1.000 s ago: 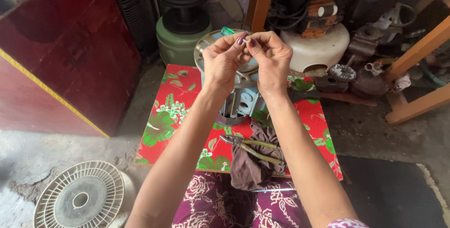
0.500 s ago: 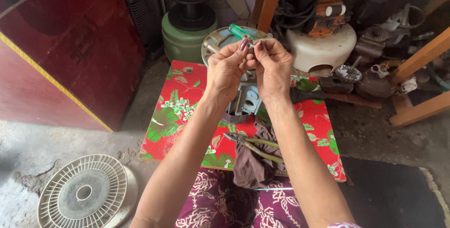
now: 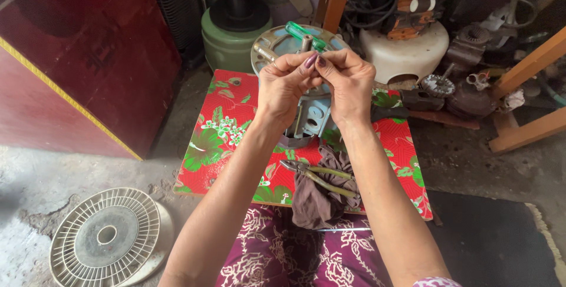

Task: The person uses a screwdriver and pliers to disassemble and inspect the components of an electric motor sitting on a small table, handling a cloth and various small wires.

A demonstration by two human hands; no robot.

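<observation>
My left hand (image 3: pixel 284 86) and my right hand (image 3: pixel 346 82) are raised together above a low board with a red floral cover (image 3: pixel 227 133). Their fingertips pinch one very small item between them, too small to make out. Right behind the hands lie a round grey metal fan motor housing (image 3: pixel 277 45) and a green-handled screwdriver (image 3: pixel 305 34). A light blue-grey fan motor part (image 3: pixel 312 119) stands on the board under my wrists. Pliers with yellow-green handles (image 3: pixel 321 176) rest on a brown cloth (image 3: pixel 318 201) at the board's near edge.
A white round fan grille (image 3: pixel 105 237) lies on the concrete floor at lower left. A dark red cabinet (image 3: pixel 76 57) stands to the left. A green base with black spools (image 3: pixel 234 27), a white motor cover (image 3: pixel 407 45), assorted metal parts (image 3: pixel 466 92) and wooden legs (image 3: pixel 525 98) crowd the back.
Both hands stay pinched together on the small item; they have shifted only slightly in view as my head moved.
</observation>
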